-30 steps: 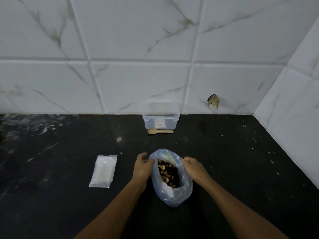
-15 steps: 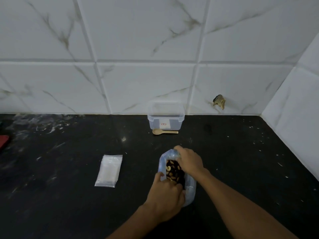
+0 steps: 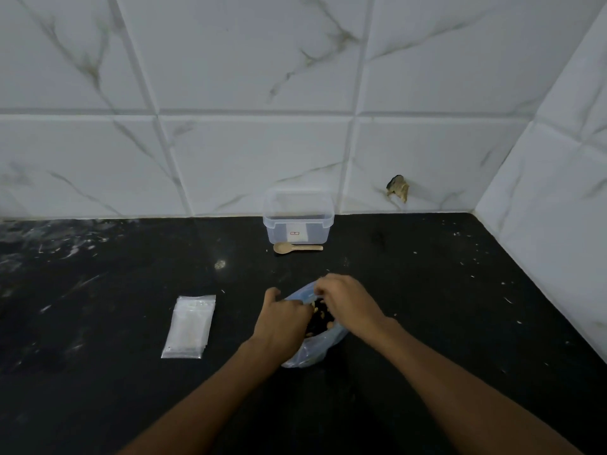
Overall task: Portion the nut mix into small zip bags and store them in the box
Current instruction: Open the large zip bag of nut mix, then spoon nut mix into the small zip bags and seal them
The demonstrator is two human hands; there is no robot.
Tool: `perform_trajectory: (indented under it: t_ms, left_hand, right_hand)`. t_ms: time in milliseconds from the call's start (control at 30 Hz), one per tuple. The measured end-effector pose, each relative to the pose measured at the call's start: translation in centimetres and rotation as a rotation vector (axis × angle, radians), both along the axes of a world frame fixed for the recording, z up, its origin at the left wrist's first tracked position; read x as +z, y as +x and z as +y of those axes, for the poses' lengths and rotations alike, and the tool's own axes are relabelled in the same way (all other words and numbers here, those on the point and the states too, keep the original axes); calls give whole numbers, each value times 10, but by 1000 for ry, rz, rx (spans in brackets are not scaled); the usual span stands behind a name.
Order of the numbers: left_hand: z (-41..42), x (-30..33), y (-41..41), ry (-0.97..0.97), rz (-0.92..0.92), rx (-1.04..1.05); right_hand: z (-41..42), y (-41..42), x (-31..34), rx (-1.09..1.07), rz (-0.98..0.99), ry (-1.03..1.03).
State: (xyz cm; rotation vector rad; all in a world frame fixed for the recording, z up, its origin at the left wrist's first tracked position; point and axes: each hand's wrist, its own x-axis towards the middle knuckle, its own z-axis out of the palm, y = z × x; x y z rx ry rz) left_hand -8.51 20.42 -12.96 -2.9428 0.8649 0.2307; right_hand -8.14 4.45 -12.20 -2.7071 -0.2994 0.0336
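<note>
A bluish plastic bag of nut mix (image 3: 313, 351) stands on the black counter in front of me, its mouth open with nuts (image 3: 320, 318) showing between my hands. My left hand (image 3: 282, 320) grips the bag's left rim. My right hand (image 3: 345, 298) pinches the far rim from above. A stack of small clear zip bags (image 3: 190, 326) lies flat to the left. A clear plastic box (image 3: 298, 221) without a lid stands against the back wall, and a small wooden spoon (image 3: 297, 248) lies just in front of it.
White marble-look tiles form the back wall and the right side wall (image 3: 558, 198), meeting in a corner. A chipped hole (image 3: 398, 188) marks the back wall. The black counter (image 3: 98, 274) carries pale scuffs and specks.
My left hand has moved up along the bag's left side to its rim. My right hand has shifted over the far rim, covering more of the opening.
</note>
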Motion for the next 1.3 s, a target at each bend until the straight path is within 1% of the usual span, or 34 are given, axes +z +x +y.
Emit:
perform_trajectory:
  t_ms: [67, 100, 167, 200, 267, 300, 433, 467, 500, 533, 567, 600, 633, 700, 733, 800, 900, 1067, 1133, 1200, 1300]
  left_hand:
    - [-4, -8, 4, 42, 19, 5]
    - [-4, -11, 5, 61, 38, 13]
    - [1, -15, 8, 79, 65, 35]
    - [4, -15, 9, 83, 62, 35]
    - [9, -13, 13, 95, 26, 5]
    - [11, -11, 15, 107, 15, -19]
    - [13, -3, 23, 104, -14, -153]
    - [12, -3, 23, 79, -35, -173]
    - [11, -5, 21, 42, -56, -181]
    - [9, -6, 19, 7, -70, -178]
    - [7, -8, 17, -13, -76, -175]
    - [6, -10, 15, -14, -73, -168]
    - [5, -10, 14, -4, -68, -155]
    - [7, -9, 16, 33, -55, -131]
    - [9, -10, 19, 53, -51, -125]
    - [13, -11, 23, 82, -60, -139]
    - [14, -12, 26, 110, -72, -170]
    - [14, -11, 21, 78, -82, -168]
    - [17, -9, 15, -35, -84, -157]
    - [24, -10, 11, -237, -122, -122]
    - [44, -10, 9, -540, -208, 45]
  right_hand:
    - [12, 7, -4, -4, 162, -8]
    - [14, 11, -6, -24, 260, -64]
    - [15, 14, -13, -46, 434, -290]
    - [12, 11, -18, -41, 415, -346]
    - [8, -3, -22, 10, 238, -299]
    - [5, -7, -21, 29, 202, -293]
    - [9, -20, -20, -30, 209, -379]
    - [14, -14, -18, -65, 249, -391]
    - [19, -3, -16, -136, 329, -391]
    - [24, 6, -11, -204, 452, -412]
    - [23, 11, -10, -211, 555, -430]
    - [21, 13, -11, -195, 604, -425]
    - [18, 14, -14, -170, 572, -406]
    - [8, 4, -20, -87, 314, -361]
    - [1, -7, -21, -47, 254, -329]
    - [-7, -13, -19, -22, 253, -305]
    - [-4, -9, -18, -13, 261, -333]
    - [-2, -13, -21, -29, 243, -349]
    - [-1, -13, -23, -65, 195, -309]
    - [6, -13, -19, -150, 106, -227]
    - [26, -11, -4, -206, 16, -133]
